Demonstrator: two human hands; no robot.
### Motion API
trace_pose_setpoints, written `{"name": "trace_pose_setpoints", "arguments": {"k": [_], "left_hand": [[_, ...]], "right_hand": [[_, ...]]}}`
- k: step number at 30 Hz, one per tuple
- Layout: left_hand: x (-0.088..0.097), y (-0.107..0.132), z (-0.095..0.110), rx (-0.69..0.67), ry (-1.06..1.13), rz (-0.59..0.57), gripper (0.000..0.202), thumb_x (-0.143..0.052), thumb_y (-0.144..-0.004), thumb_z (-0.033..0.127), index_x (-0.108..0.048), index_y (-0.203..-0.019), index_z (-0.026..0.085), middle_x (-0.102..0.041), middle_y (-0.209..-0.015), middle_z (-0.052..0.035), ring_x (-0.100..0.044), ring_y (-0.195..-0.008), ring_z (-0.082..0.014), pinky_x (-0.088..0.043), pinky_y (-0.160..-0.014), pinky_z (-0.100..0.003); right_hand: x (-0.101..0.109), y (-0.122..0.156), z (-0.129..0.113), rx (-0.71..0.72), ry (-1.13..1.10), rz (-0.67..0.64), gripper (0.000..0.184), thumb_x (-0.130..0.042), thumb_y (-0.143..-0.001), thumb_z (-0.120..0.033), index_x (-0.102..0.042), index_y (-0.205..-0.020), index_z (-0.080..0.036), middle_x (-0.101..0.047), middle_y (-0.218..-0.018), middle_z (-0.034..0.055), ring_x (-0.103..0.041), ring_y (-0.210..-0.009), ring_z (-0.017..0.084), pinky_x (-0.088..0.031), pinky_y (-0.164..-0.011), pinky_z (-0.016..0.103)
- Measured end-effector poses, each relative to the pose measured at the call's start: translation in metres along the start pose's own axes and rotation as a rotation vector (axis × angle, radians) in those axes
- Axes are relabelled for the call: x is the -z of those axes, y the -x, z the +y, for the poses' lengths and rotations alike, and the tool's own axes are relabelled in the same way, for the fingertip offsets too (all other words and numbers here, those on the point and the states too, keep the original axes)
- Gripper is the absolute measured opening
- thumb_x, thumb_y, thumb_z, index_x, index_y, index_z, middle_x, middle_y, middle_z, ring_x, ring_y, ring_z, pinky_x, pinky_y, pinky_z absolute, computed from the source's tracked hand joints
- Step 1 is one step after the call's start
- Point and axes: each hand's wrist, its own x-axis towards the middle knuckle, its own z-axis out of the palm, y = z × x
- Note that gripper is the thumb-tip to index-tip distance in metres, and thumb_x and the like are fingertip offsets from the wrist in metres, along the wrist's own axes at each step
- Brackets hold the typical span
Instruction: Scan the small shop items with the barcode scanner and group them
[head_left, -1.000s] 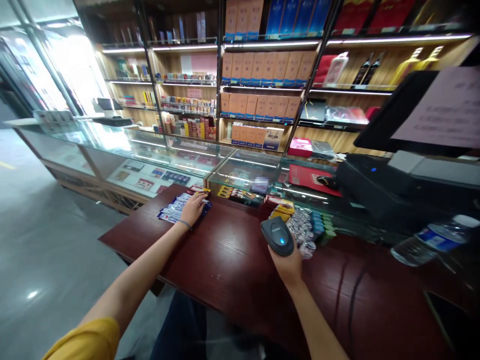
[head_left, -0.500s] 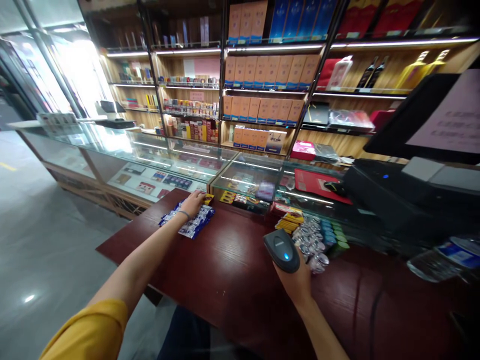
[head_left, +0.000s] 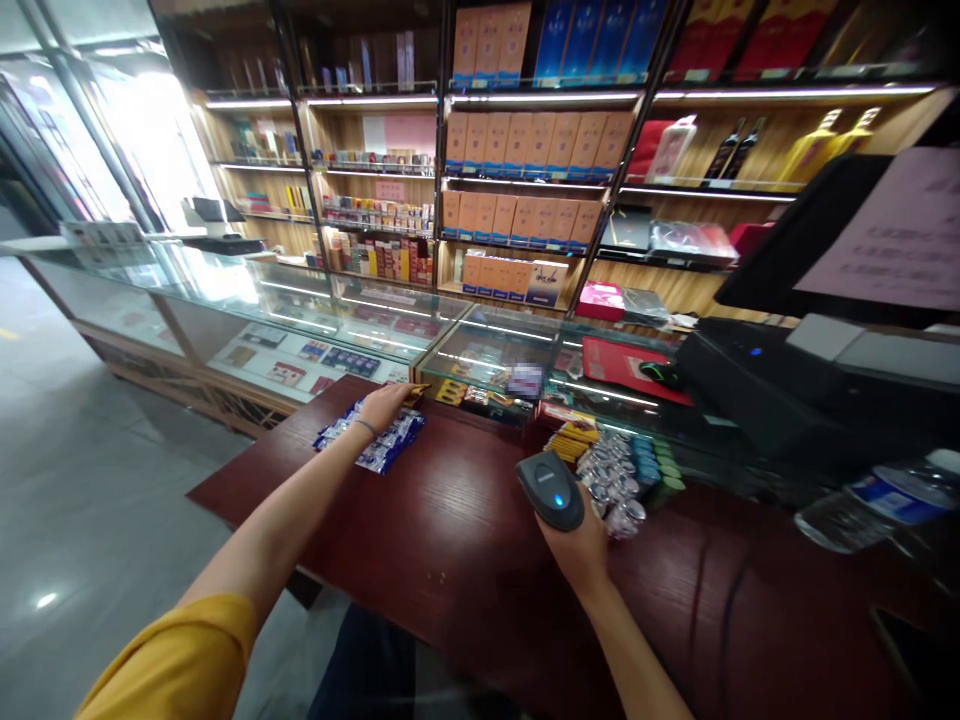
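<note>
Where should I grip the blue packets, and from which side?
Probably pinch the blue packets by their near right edge, coming low from the right: they lie flat on the table, that edge is exposed, and the left hand covers their middle.

- Scanner [head_left: 551, 490]: smooth matt plastic.
- Blue packets [head_left: 401, 436]: glossy, crinkled film.
- Surface [head_left: 450, 520]: wood-grained, satin sheen.
- Display case [head_left: 487, 342]: smooth, reflective glass.
- Bottle [head_left: 844, 515]: clear, shiny plastic.
- Sleeve [head_left: 180, 655]: matt cloth.

A shop, with glass display counters [head_left: 300, 290], stocked shelves [head_left: 536, 180] and a barcode scanner [head_left: 553, 488].
</note>
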Motion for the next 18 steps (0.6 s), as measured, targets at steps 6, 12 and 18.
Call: {"name": "trace_pose_setpoints", "arguments": {"k": [6,12,18], "left_hand": [[-0.007,0.015,0.049,0.187,0.332,0.346,0.027,-0.045,-0.098,0.03,-0.061,-0.119,0.022,-0.071,-0.115,-0.0115,-0.065,-0.112,-0.0256,-0.049,-0.099,-0.038],[-0.05,0.016,0.13,0.575,1.313,0.475,0.029,-0.053,-0.089,0.045,-0.051,-0.103,0.02,-0.068,-0.098,-0.0062,-0.069,-0.083,-0.017,-0.059,-0.078,-0.038],[-0.079,0.03,0.178,0.558,1.645,0.347,0.038,-0.067,-0.081,0.048,-0.047,-0.1,0.022,-0.068,-0.101,-0.0055,-0.07,-0.09,-0.0166,-0.058,-0.087,-0.043]], "right_hand": [[-0.001,0.0,0.001,-0.075,0.004,-0.041,0.042,-0.065,-0.073,-0.047,-0.063,-0.108,-0.023,-0.076,-0.083,0.0052,-0.072,-0.076,0.025,-0.055,-0.067,0.032],[0.001,-0.002,0.0,-0.084,-0.004,-0.07,0.045,-0.067,-0.074,-0.046,-0.062,-0.112,-0.023,-0.077,-0.09,0.0058,-0.074,-0.082,0.026,-0.057,-0.073,0.035],[0.006,-0.001,-0.009,-0.088,0.021,-0.097,0.047,-0.067,-0.076,-0.04,-0.06,-0.12,-0.026,-0.077,-0.095,0.0036,-0.074,-0.083,0.025,-0.056,-0.071,0.032]]}}
